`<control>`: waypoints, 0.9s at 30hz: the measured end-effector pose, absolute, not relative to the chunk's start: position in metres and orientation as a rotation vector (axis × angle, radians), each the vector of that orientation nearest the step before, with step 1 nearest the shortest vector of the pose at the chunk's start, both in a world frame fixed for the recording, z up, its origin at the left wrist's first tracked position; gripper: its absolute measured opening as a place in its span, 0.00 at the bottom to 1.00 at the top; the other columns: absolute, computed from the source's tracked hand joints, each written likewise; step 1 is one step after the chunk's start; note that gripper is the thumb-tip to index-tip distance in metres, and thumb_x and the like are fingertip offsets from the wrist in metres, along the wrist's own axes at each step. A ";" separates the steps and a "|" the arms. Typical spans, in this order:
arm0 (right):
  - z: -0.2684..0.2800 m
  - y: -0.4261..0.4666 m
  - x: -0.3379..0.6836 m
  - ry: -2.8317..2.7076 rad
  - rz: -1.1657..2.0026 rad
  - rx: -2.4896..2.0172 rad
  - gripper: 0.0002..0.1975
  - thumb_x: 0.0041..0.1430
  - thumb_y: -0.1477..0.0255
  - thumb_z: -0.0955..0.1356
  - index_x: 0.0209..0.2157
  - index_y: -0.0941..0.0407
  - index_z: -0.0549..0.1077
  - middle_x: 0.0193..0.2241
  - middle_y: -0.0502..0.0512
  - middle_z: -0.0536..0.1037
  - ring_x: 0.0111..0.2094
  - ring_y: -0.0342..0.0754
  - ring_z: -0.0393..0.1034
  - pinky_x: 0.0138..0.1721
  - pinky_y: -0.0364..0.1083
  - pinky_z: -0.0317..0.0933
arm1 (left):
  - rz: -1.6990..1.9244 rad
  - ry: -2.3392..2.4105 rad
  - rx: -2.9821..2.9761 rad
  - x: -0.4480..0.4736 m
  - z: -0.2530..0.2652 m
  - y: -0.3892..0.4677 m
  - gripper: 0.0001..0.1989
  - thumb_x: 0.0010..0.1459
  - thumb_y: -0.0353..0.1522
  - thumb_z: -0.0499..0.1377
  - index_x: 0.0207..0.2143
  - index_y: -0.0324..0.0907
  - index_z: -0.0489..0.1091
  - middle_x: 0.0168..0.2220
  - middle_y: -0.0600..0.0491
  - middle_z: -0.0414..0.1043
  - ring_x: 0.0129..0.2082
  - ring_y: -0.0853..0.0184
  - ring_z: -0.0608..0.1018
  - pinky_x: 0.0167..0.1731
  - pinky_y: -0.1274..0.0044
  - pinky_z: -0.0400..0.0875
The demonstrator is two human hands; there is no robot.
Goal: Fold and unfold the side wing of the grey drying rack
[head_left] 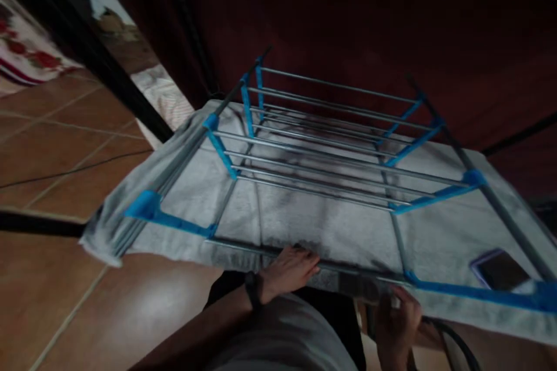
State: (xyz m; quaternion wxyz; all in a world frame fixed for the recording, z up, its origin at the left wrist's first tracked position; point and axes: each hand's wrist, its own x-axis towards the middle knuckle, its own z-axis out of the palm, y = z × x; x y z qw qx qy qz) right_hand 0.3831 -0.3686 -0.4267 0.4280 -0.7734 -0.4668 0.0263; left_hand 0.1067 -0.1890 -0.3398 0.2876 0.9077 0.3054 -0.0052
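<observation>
A drying rack [331,157] of grey metal rods with blue plastic joints lies on a table covered in pale grey cloth [287,220]. My left hand [290,269], with a dark band at the wrist, is closed over the rack's nearest rod, fingers together. Lower and to the right, my right hand [399,316] is beside the right end of that same rod. Its fingers are curled in a pinch, and what they hold is too dark and blurred to name. Between both hands, a dark brownish patch [359,288] shows just below the rod.
A phone [501,271] lies on the cloth at the right, close to the rack's blue corner piece. Behind the table hangs a dark red curtain [339,17]. Black bars [100,64] cross the left side above the tiled floor [56,156], where a thin cable runs.
</observation>
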 end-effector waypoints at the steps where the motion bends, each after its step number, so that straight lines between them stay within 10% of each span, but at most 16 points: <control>1: -0.424 -0.362 0.372 -1.325 0.032 -1.905 0.13 0.67 0.60 0.67 0.52 0.45 0.73 0.47 0.65 0.79 0.51 0.68 0.73 0.51 0.69 0.66 | -0.011 0.812 2.435 0.106 -0.339 -0.189 0.14 0.73 0.38 0.51 0.48 0.45 0.74 0.45 0.49 0.80 0.47 0.61 0.81 0.48 0.71 0.72; 6: -0.410 -0.324 0.322 -1.969 0.096 -1.692 0.24 0.71 0.72 0.62 0.65 0.45 0.66 0.54 0.59 0.79 0.55 0.59 0.74 0.61 0.67 0.61 | 0.065 0.788 2.468 0.105 -0.342 -0.189 0.10 0.72 0.37 0.54 0.45 0.43 0.74 0.45 0.49 0.79 0.45 0.62 0.81 0.44 0.72 0.72; 16: -0.409 -0.308 0.333 -2.067 0.136 -1.635 0.30 0.68 0.79 0.59 0.66 0.42 0.66 0.48 0.58 0.79 0.46 0.58 0.74 0.46 0.58 0.67 | 0.433 0.984 2.342 0.055 -0.327 -0.194 0.13 0.73 0.36 0.53 0.51 0.45 0.76 0.50 0.50 0.78 0.51 0.61 0.79 0.59 0.68 0.68; 27: -0.406 -0.306 0.338 -2.083 0.108 -1.559 0.24 0.70 0.75 0.62 0.63 0.43 0.68 0.48 0.59 0.79 0.45 0.58 0.75 0.46 0.58 0.67 | 1.294 1.966 1.210 -0.091 -0.362 -0.203 0.13 0.62 0.42 0.59 0.42 0.42 0.68 0.39 0.50 0.74 0.38 0.66 0.77 0.39 0.75 0.74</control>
